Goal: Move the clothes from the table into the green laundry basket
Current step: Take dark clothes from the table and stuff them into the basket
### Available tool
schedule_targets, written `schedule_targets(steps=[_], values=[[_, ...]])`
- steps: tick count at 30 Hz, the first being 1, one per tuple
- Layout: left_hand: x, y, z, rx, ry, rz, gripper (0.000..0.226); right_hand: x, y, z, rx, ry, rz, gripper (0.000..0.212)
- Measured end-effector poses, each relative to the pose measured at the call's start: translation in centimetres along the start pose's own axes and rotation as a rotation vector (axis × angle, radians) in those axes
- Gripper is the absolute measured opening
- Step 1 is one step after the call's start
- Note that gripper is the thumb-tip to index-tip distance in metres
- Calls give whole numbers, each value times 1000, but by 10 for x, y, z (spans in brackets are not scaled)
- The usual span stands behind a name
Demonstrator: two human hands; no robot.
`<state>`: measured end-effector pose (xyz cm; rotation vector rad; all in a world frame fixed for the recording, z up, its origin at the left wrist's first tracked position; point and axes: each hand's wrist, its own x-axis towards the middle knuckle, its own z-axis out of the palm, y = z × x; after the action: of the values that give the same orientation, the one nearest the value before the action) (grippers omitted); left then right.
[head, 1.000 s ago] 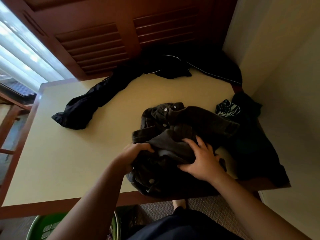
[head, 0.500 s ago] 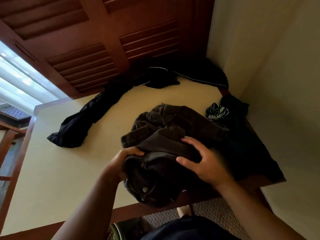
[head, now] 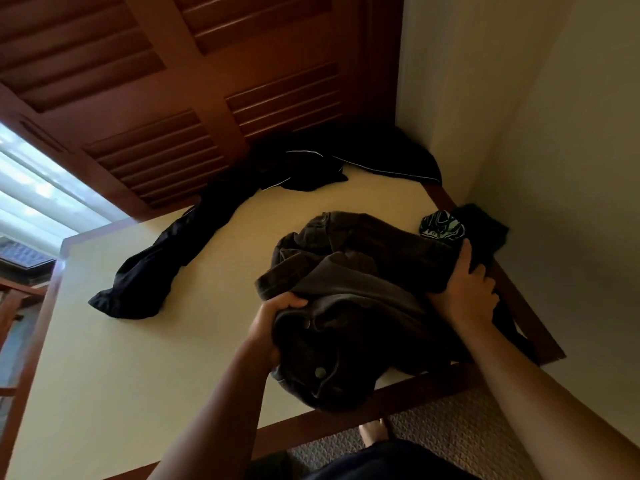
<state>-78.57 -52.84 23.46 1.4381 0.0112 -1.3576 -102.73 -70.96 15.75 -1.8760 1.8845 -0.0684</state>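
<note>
A bunched dark grey button jacket [head: 349,306] lies at the near right of the cream table [head: 145,358], partly hanging over the front edge. My left hand [head: 277,317] is closed on its left side. My right hand [head: 467,289] grips its right side. Black trousers [head: 166,268] stretch across the far left of the table. A black garment with white piping [head: 346,161] lies at the back. A small black and teal patterned item [head: 441,228] and more black cloth [head: 485,230] sit at the right edge. The green laundry basket is out of view.
Brown louvred doors [head: 207,98] stand behind the table. A cream wall [head: 554,168] closes the right side. A bright window [head: 34,195] is at the left. Patterned carpet [head: 450,431] and a bare foot [head: 372,433] show below the table's front edge.
My right hand has shifted from the jacket's top to its far right side and closed on it. The jacket is more gathered and raised. The view tilted up, so the basket dropped out of sight.
</note>
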Motion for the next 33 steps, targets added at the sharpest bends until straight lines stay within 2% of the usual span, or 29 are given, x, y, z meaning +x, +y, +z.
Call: schedule_targets(steps=[5,9,12,17,19,24,30,32,33], values=[[0,-2,-5,14,7,20,52,13,17,-1,-40,-98,30,121],[-3,-5,-8,-15,-8,33,49,15,13,-7,25,-155,31,90],[-3,-10,-21,-60,11,42,50,11,15,-4,141,-185,3,80],[-11,-20,-52,-177,27,151,45,-24,-7,-13,476,-212,-165,59],[-14,-22,-64,-235,52,209,46,-33,-20,-11,538,-218,-256,57],[-37,-22,-100,-354,120,325,28,-55,-64,1,633,-292,-432,60],[-90,-37,-160,-457,220,381,32,-86,-123,33,583,-455,-598,58],[-108,-50,-181,-484,264,394,45,-102,-141,49,541,-511,-656,56],[-117,-56,-189,-497,287,402,41,-111,-148,59,518,-543,-674,53]])
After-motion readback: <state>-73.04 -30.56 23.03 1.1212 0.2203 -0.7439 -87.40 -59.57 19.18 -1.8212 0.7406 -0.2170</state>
